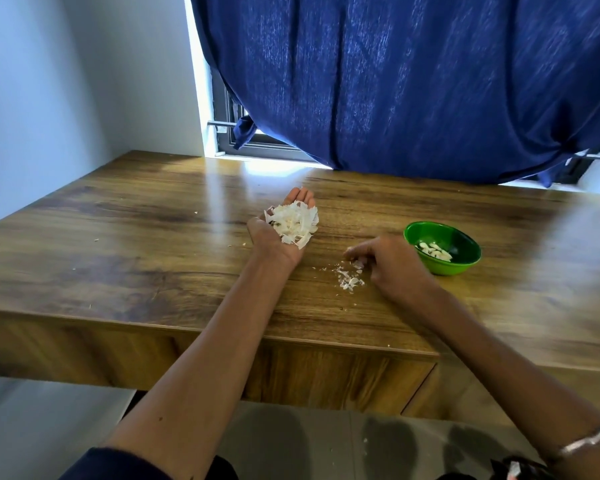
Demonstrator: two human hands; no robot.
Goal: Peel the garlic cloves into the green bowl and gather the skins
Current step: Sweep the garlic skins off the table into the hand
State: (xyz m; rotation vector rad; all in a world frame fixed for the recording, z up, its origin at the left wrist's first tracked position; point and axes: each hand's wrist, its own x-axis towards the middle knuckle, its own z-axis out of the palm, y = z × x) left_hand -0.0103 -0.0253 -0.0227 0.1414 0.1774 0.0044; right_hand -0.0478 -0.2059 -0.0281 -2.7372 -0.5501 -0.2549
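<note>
My left hand [269,242] lies palm up over the middle of the wooden table [118,237], cupping a heap of white garlic skins [295,223]. To its right, my right hand [392,265] rests on the table with curled fingers, its tips pinching small skin scraps. More loose skin bits [350,282] lie just in front of those fingertips. The green bowl [461,266] stands right of my right hand, close to it, and holds several peeled cloves [435,252].
A dark blue curtain [413,81] hangs over the table's far edge in front of a window. A white wall stands at the left. Tiny skin crumbs dot the tabletop. The table's front edge runs just below my forearms.
</note>
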